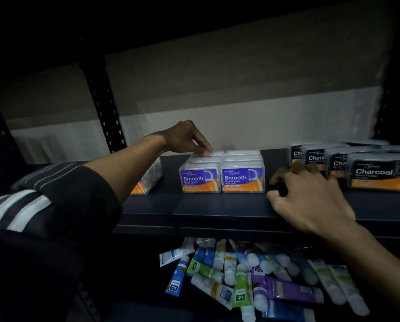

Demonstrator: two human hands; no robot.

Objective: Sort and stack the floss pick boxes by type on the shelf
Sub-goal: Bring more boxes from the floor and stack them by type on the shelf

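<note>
Two rows of clear "Smooth" floss pick boxes [222, 175] with purple and orange labels stand side by side at the middle of the dark shelf [194, 205]. My left hand [187, 138] reaches over the left row, its fingertips touching the top of a rear box. One more Smooth box [147, 180] lies to the left, partly hidden behind my left forearm. Black "Charcoal" floss pick boxes [378, 174] stand in a group at the right. My right hand [310, 196] hovers with spread fingers between the Smooth rows and the Charcoal boxes, holding nothing.
A black perforated upright post [106, 105] rises behind my left arm. On the lower shelf lies a loose pile of tubes [252, 275] in blue, green, purple and white. A pale wall backs the shelf.
</note>
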